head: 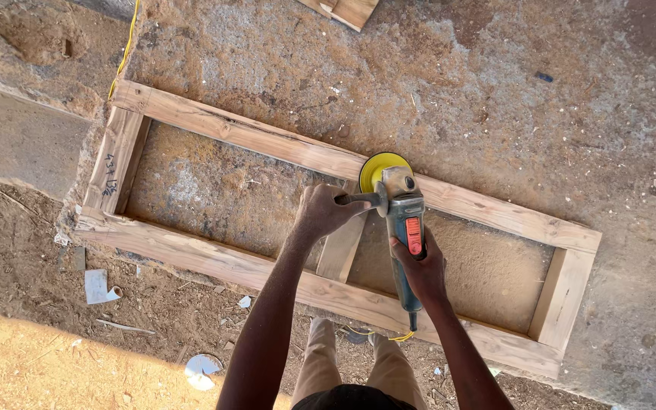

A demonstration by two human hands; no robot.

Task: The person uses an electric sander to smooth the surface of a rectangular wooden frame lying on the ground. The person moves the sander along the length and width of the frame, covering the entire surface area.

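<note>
paper scrap (98, 286), wood offcut (347, 11), yellow cord (125, 47)

place: outdoor carpentry worksite | evidence: bare dusty ground (510, 83), wooden frame (267, 144), angle grinder (404, 220), wood scraps (347, 9)

Orange rectangular label (414, 235) on grinder body; no packages, signs, screens.

frame (267, 144): rough, matt bare wood | grinder (405, 228): smooth blue-grey plastic body, yellow disc | ground (495, 91): gritty, dusty concrete
</note>
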